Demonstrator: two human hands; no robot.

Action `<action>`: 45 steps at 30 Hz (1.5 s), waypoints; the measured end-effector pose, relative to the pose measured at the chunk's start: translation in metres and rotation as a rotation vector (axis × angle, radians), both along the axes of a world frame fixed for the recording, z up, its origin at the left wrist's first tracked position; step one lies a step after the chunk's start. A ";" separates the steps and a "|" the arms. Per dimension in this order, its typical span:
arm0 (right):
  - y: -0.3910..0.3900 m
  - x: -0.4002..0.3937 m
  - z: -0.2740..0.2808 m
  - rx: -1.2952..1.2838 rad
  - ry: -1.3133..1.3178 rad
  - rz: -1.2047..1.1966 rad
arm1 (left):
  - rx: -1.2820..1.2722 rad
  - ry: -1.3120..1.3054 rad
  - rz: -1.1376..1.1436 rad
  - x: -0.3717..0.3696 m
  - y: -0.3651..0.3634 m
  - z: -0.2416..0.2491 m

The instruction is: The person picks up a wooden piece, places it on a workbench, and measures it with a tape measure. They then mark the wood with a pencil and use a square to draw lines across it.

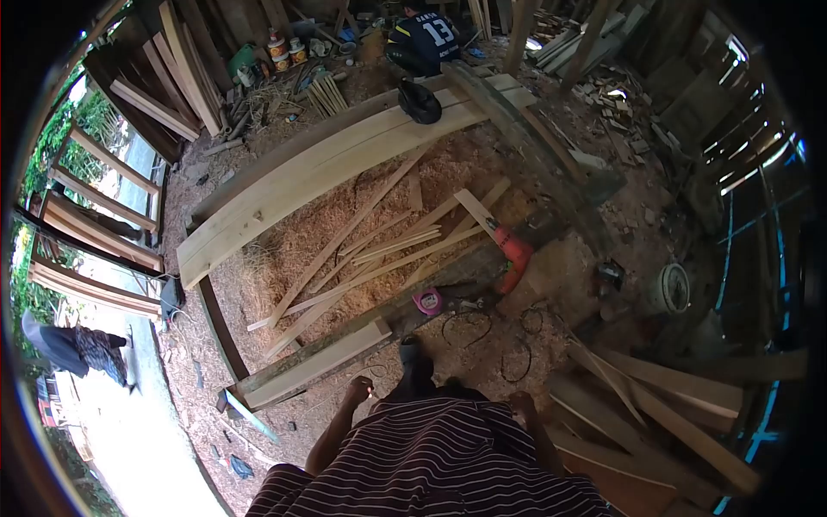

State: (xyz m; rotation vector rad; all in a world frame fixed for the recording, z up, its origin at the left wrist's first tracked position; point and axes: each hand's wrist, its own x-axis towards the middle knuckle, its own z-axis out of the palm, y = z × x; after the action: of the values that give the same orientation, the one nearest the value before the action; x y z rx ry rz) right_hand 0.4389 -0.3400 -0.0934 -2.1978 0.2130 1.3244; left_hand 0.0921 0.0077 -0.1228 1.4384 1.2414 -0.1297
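The shavings-strewn floor (284,207) of this open-sided wood shop is spreading out toward the bright roadway (155,414) along its left edge, and a person in a dark number 13 shirt (426,39) is crouching at its far edge. Near the middle, the wearer in the striped shirt (431,457) is standing at the near side of a low timber frame. The left hand (357,389) is hanging with its fingers curled in, apparently pinching a small red-and-white thing (370,392) that is too tiny to name. The right hand (521,401) is hanging low beside the body, near the loose boards (603,409); how far its fingers are opening, or whether they're holding anything, I can't tell. The short plank (319,366) is lying ahead and to the left of the left hand, clearly the nearer one, its long axis slanting from near left to far right alongside a dark beam (345,336). Beyond its far end, the pink tape measure (426,300) is sitting ahead of both hands, with the red power tool (514,258) resting farther right.
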 end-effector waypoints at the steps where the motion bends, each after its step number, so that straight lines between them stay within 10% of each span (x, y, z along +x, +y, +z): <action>1: 0.005 0.011 -0.016 -0.087 -0.027 0.174 | -0.023 0.035 -0.023 0.019 0.010 0.002; 3: 0.007 0.030 -0.070 -0.180 -0.047 0.351 | -0.074 0.116 -0.077 0.043 0.028 0.007; 5: 0.005 0.061 -0.130 -0.107 -0.618 1.115 | 0.092 -0.155 -0.278 0.055 0.040 -0.050; 9: 0.148 0.086 0.002 -0.208 -0.207 0.717 | 0.237 -0.239 -0.476 0.105 0.026 -0.028; 13: 0.233 0.094 0.022 0.136 -0.414 0.800 | 0.203 -0.085 -0.387 0.164 0.020 -0.005; 18: 0.307 0.097 -0.019 0.257 -0.611 1.039 | 0.411 -0.365 -0.046 0.207 0.020 -0.031; 23: 0.344 0.108 -0.021 0.300 -0.743 1.098 | 0.410 0.085 0.148 0.256 0.040 -0.022; 31: 0.353 0.132 -0.051 0.368 -0.983 1.649 | 0.536 0.124 -0.053 0.298 0.036 -0.026; 38: 0.365 0.135 -0.059 0.419 -0.968 1.726 | 0.562 0.066 -0.035 0.292 0.041 -0.033; 45: 0.339 0.120 -0.038 0.504 -0.661 1.029 | 0.603 -0.289 0.048 0.275 0.029 0.027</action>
State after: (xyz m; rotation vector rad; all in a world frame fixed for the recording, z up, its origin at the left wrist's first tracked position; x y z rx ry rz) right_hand 0.5588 -0.0014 -0.1316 -2.1533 -1.4818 0.8118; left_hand 0.3672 0.0364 -0.0958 1.8556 1.1170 0.5108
